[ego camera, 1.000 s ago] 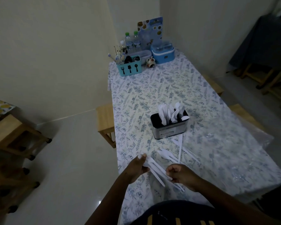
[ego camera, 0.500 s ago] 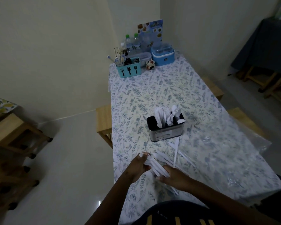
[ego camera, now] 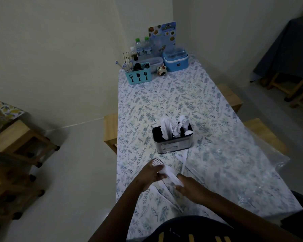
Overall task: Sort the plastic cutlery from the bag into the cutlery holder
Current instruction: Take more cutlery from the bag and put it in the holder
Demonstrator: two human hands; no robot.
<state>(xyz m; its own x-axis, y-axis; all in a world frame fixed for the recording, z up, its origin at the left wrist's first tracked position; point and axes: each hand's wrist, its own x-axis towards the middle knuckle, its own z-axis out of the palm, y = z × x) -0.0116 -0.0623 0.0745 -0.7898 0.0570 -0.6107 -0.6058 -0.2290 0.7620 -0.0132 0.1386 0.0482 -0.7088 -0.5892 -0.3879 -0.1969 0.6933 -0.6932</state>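
Note:
A dark metal cutlery holder (ego camera: 171, 145) stands mid-table with white plastic knives, forks and spoons upright in it. Near the table's front edge my left hand (ego camera: 150, 174) grips a bunch of white plastic forks (ego camera: 165, 172), tines pointing up-left. My right hand (ego camera: 189, 186) closes on the handle end of the same bunch. Loose white cutlery (ego camera: 184, 160) lies on the cloth between my hands and the holder. A clear plastic bag (ego camera: 248, 165) lies flat at the right.
The table has a floral cloth (ego camera: 164, 102). At its far end stand a teal cutlery caddy (ego camera: 138, 75), water bottles (ego camera: 143, 48), a blue cooler box (ego camera: 176, 61) and a menu card (ego camera: 162, 36). Wooden stools (ego camera: 110, 130) flank the table.
My hands have drawn the spread forks together into a tighter bunch and shifted slightly toward the table edge. The view has tilted a little; the holder has not moved.

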